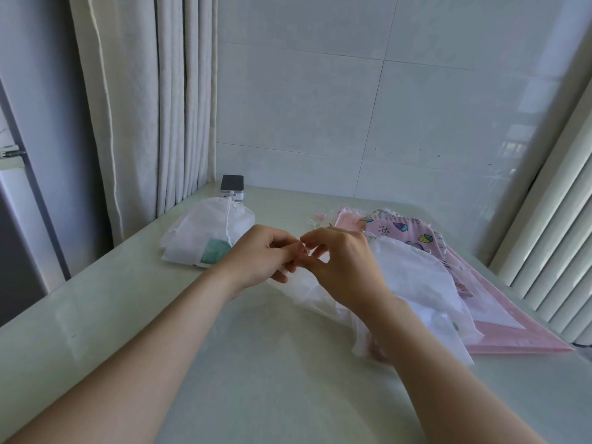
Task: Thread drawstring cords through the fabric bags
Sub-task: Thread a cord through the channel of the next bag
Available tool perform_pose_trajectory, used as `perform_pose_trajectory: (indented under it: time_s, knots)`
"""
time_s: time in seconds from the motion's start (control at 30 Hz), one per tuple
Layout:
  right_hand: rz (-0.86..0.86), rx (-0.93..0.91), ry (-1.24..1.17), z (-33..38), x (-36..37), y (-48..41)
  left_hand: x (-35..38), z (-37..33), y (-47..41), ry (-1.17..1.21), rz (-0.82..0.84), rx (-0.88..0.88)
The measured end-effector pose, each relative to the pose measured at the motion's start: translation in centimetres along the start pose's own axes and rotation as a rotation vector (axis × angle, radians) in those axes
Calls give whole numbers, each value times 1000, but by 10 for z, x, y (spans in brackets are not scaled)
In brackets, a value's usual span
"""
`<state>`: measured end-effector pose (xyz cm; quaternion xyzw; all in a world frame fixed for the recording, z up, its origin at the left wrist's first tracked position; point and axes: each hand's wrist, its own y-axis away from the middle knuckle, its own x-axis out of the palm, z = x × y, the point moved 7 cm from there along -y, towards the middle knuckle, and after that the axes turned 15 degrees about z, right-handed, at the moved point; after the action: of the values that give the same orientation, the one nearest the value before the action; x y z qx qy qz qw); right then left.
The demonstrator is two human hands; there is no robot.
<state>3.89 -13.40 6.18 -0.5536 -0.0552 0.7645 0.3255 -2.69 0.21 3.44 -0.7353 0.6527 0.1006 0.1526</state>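
Head: left grip, right grip tight on sheer bag; green packet in pouch.

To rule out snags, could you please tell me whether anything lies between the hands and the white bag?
Nothing visible does: the left hand and right hand pinch the white bag at its upper edge; the white stack and patterned bags lie off to the sides.

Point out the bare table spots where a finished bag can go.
Bare table lies along the near edge, and in front of the white bag stack on the left. A strip is free along the wall between the power bank and the bag pile, which crowds the right side.
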Motion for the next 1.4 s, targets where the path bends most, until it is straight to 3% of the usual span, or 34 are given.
perform_pose_trajectory:
  time_s: [0.23,0.53,0.67,0.77,1.1,1.27,1.4]
  knots:
    - [-35,-78,120,8,-1,-2,3,1,-1,83,7,-23]
    - [114,-135,355,14,10,-3,7,3,-2,189,56,-83]
    - [132,-97,347,11,9,-4,3,3,0,177,-50,-110]
    - [121,-12,192,7,9,-4,-10,7,4,66,-177,-144]
    - [127,177,-243,-12,-1,-1,-15,-15,11,-168,-286,88]
    - [185,282,-716,-24,11,1,-18,-19,12,-171,-287,183]
    - [197,321,-907,-25,19,3,-14,-18,9,-190,-276,195]
